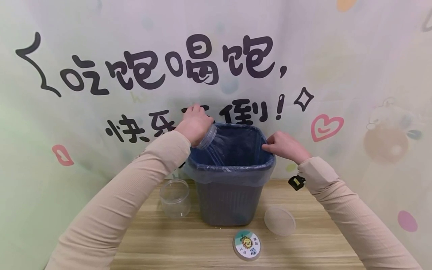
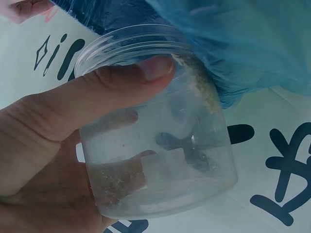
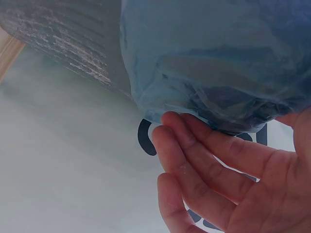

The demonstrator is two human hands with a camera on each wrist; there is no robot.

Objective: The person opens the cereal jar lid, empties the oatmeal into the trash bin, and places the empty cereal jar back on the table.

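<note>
My left hand [image 1: 197,123] grips a clear plastic jar [image 2: 160,131], tilted with its mouth over the left rim of the trash bin [image 1: 229,202]. Crumbly pale residue [image 2: 201,87] clings inside the jar near its mouth. A blue bag [image 1: 233,170] lines the bin and folds down over its rim. At the right rim, my right hand [image 1: 285,144] holds the bagged edge. In the right wrist view its fingers [image 3: 194,165] lie along the outside of the bag; the thumb is mostly hidden there.
Left of the bin stands another clear jar [image 1: 175,198]. A clear round lid [image 1: 280,221] lies to its right, and a round lid with a sunflower label [image 1: 247,244] in front, all on the wooden table [image 1: 189,247]. A printed cloth [image 1: 371,75] hangs close behind.
</note>
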